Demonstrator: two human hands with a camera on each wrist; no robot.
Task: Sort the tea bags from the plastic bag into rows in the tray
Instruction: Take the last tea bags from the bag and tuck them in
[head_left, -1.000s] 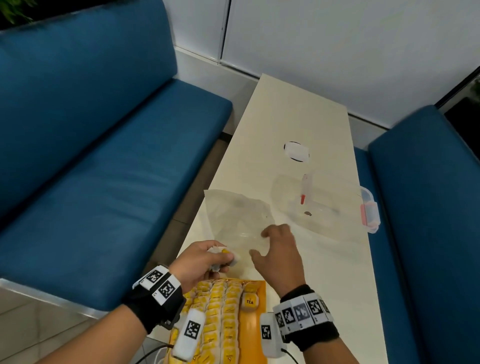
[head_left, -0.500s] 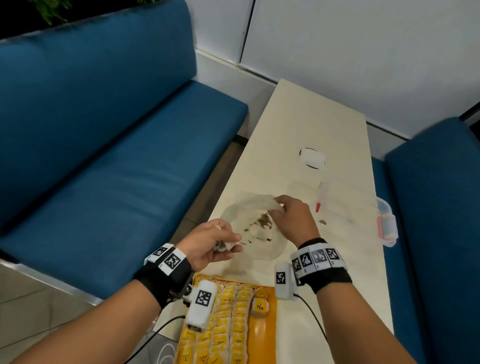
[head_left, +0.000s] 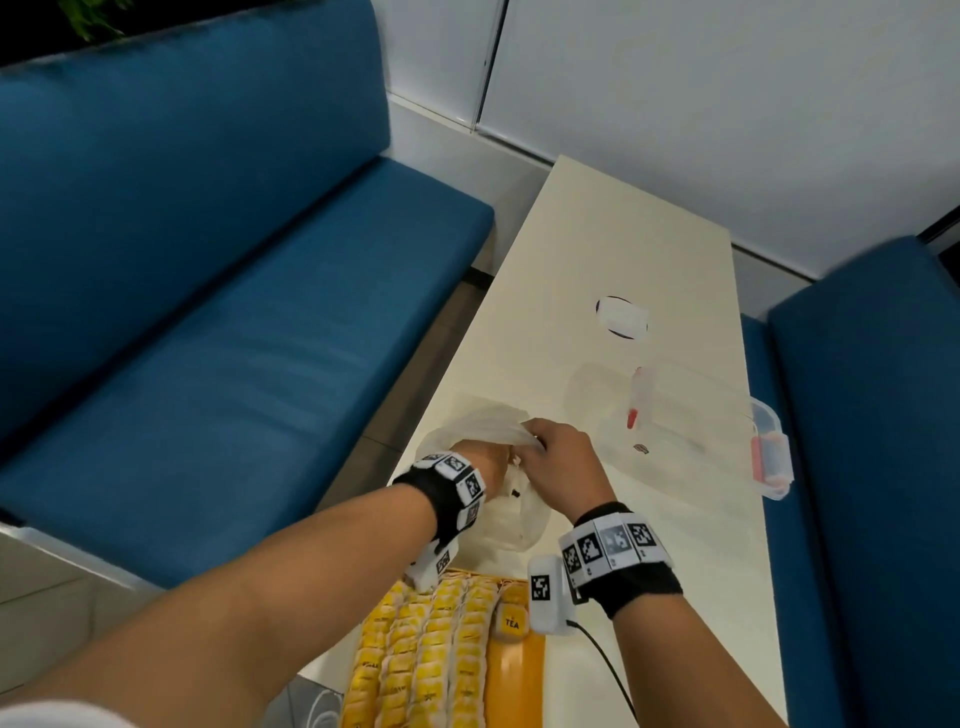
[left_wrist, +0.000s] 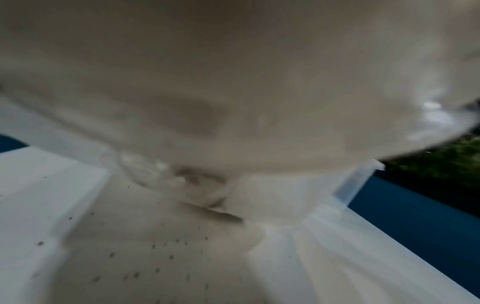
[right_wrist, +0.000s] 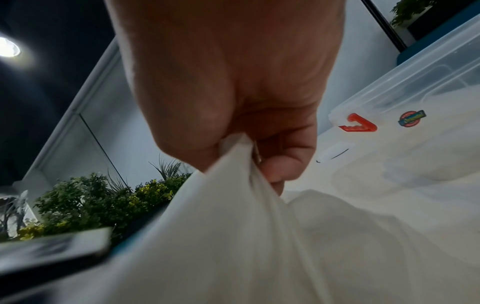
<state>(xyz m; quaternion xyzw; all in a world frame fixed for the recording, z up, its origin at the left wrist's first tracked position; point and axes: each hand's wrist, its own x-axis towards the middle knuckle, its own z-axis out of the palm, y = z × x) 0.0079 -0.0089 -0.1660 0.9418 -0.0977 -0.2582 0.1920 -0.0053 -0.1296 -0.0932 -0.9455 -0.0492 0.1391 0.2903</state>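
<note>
Plastic bag, near the tabletop's left edge: right hand is pinching its mouth open. Left hand is reaching inside, grip hidden. Next: fetching a tea bag for the tray.

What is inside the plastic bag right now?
The left hand reaches inside the plastic bag, whose mouth the right hand holds bunched. Dark specks show through the film. Whether any tea bag remains, or what the fingers hold, is hidden and blurred.

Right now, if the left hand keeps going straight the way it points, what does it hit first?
The left hand is already inside the plastic bag, whose mouth the right hand grips. Straight ahead it would probably meet the bag's inner film. The left wrist view is too blurred to show any tea bag there.
</note>
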